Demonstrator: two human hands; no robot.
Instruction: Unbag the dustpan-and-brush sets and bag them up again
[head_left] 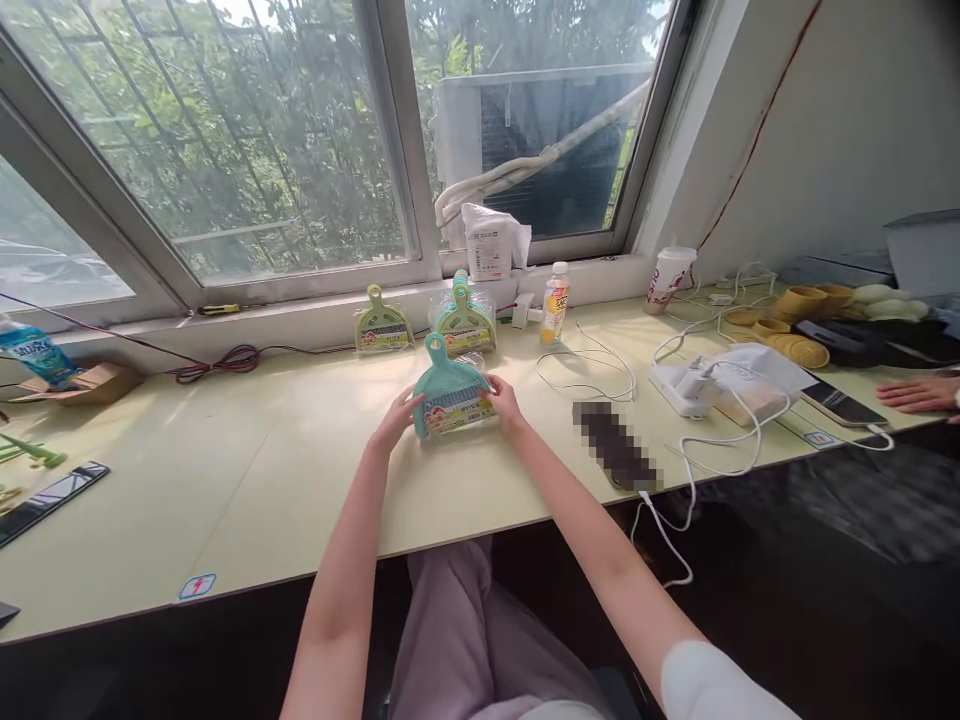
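A teal mini dustpan and brush set (450, 385) with a printed label stands upright near the middle of the table. My left hand (397, 418) grips its left edge, and my right hand (502, 400) holds the right edge, fingers closed on both sides. Behind it, against the window ledge, stands a stack of similar green dustpan sets (465, 325) in clear wrap. A single green dustpan set (382, 325) stands to the left of that stack.
A drink bottle (554, 306), a blurred phone (616, 447) and a white power strip (681, 388) lie to the right, with loose cables. A paper cup (670, 280) stands farther back. At the far right rests another person's hand (916, 392). Another phone (52, 502) lies left.
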